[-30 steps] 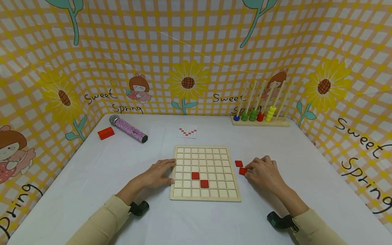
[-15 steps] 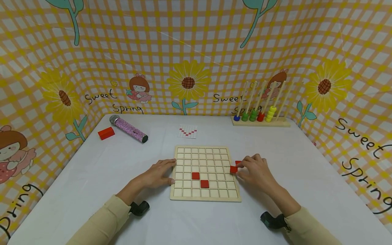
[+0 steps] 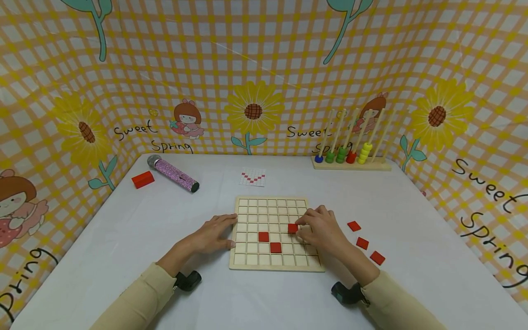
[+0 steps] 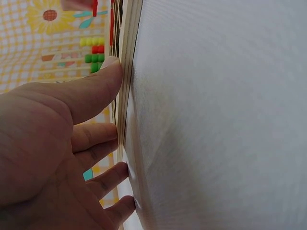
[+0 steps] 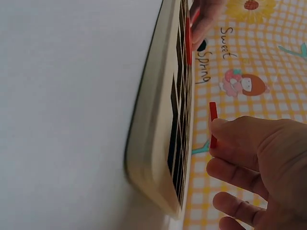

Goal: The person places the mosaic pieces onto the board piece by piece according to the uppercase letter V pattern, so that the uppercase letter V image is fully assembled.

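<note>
A wooden grid board [image 3: 277,267] lies on the white table, with one red square tile [image 3: 263,237] and another red tile [image 3: 275,248] set in its cells. My right hand [image 3: 323,231] pinches a third red tile [image 3: 292,228] between thumb and finger over the right half of the board. In the right wrist view that pinched tile [image 5: 213,111] shows edge-on, apart from the board's surface. My left hand [image 3: 211,234] rests along the board's left edge with fingers spread. The left wrist view has its thumb [image 4: 98,88] and fingertips touching the board's side.
Three loose red tiles [image 3: 362,243] lie right of the board, beside the right forearm. Behind the board is a small pattern card [image 3: 252,177]. A glittery microphone [image 3: 173,173] and red block [image 3: 142,179] lie back left; a bead abacus [image 3: 351,166] stands back right.
My right hand has carried a red tile leftward from the table beside the board to over its cells. The loose tiles at the right have come into sight. My left hand has stayed still.
</note>
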Action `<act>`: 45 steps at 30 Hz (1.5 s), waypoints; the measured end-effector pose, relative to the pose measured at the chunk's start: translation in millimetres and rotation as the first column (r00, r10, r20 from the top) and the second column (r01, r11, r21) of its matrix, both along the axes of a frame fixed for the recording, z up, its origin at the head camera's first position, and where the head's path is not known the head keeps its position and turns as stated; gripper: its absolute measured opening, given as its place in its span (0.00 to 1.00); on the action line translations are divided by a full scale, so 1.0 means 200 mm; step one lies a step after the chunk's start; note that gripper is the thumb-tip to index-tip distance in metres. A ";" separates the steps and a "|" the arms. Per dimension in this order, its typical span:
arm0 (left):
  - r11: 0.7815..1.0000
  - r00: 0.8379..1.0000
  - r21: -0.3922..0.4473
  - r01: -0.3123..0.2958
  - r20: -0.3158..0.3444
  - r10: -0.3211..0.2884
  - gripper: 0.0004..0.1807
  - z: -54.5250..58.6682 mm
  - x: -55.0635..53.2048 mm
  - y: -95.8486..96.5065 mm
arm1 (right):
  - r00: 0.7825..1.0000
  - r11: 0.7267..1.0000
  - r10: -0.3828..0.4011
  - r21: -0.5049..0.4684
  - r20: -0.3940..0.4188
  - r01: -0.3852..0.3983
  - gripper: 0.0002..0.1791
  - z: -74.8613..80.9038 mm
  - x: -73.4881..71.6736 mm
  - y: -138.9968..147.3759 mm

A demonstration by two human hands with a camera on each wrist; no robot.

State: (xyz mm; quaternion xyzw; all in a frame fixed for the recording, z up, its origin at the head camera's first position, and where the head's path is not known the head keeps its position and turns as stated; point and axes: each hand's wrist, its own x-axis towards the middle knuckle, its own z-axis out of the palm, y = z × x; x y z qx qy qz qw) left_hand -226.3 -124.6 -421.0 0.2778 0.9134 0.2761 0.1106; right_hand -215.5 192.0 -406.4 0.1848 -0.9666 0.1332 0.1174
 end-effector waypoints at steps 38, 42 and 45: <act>1.000 1.000 -0.014 -0.001 0.006 0.001 0.37 -0.01 -0.01 0.00 | 0.989 0.989 0.144 -0.024 0.044 -0.143 0.10 -0.02 -0.09 -0.40; 1.000 1.000 -0.018 0.001 -0.003 -0.002 0.37 -0.01 -0.01 0.00 | 0.988 0.989 0.148 -0.014 0.046 -0.147 0.09 -0.03 -0.10 -0.41; 1.000 1.000 -0.017 -0.005 0.003 0.005 0.37 -0.01 -0.01 0.00 | 0.987 0.989 0.149 -0.021 0.053 -0.148 0.09 -0.03 -0.10 -0.42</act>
